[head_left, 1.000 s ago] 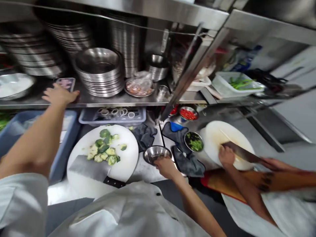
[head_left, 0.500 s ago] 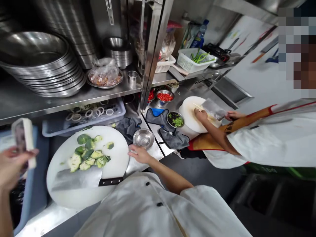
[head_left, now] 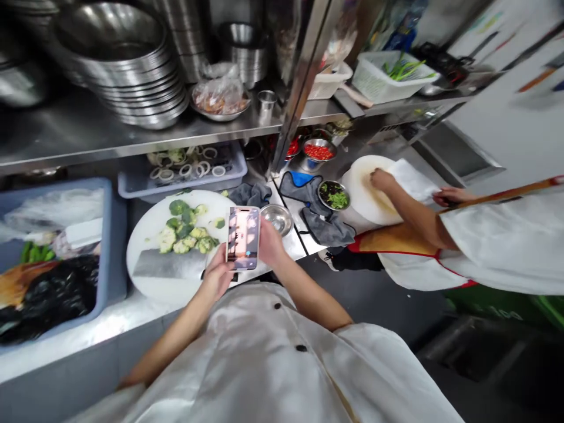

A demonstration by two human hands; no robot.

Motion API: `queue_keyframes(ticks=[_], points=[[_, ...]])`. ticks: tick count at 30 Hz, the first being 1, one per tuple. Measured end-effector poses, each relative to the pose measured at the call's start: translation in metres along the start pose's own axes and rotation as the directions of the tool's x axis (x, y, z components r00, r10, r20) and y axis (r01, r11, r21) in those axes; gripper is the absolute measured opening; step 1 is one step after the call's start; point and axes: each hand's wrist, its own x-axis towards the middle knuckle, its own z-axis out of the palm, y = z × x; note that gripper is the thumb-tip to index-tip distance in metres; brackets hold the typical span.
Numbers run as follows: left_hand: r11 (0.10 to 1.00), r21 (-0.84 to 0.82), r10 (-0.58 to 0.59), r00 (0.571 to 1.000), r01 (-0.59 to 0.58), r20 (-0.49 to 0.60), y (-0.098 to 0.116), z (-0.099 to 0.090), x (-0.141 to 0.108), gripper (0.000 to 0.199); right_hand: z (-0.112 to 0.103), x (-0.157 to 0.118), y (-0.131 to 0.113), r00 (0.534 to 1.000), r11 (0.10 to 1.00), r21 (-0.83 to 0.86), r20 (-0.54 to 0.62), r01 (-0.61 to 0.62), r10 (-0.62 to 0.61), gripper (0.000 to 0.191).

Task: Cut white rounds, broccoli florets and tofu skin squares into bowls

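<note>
A phone with a lit screen is held upright between my two hands, above the right edge of a round white cutting board. My left hand grips its lower left side. Along its right side lies my right hand, fingers partly behind the phone. Broccoli pieces sit on the board. A cleaver lies flat below them, its handle mostly hidden by my left hand. Just behind the phone, a small metal bowl stands on the counter.
A blue bin with bags and greens is at the left. Stacked metal bowls stand on the shelf. Onion rings fill a tray. At the right, a co-worker's hands work with a cleaver at another board.
My left hand has brought the phone from the far left to the middle, and its screen now shows. My right hand has come up against it. The view has shifted left.
</note>
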Motion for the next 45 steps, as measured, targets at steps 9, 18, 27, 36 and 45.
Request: queue_keyframes(ticks=[9,18,27,36,45], points=[[0.982,-0.165,-0.079,0.995,0.089,0.065,0.008,0.027,-0.017,0.054,0.018,-0.045,-0.033,0.988,0.982,-0.111,0.043,0.155,-0.152,0.044],[0.97,-0.239,-0.005,0.985,0.047,0.175,0.019,0.013,-0.023,0.061,0.04,-0.058,-0.039,0.991,0.985,-0.108,0.051,0.132,-0.127,0.038],[0.973,-0.215,0.122,0.977,-0.083,0.176,0.028,0.022,-0.029,0.05,0.045,-0.062,-0.052,0.964,0.936,-0.253,0.17,0.245,-0.206,0.032],[0.974,-0.2,0.124,0.991,-0.111,0.055,0.015,0.055,-0.014,0.064,0.024,-0.042,-0.076,0.968,0.937,-0.299,0.22,0.182,-0.118,0.033],[0.982,-0.103,0.165,0.985,-0.159,0.048,0.011,0.107,0.003,0.071,-0.006,-0.038,-0.136,0.917,0.948,-0.269,0.394,0.171,-0.053,0.056]])
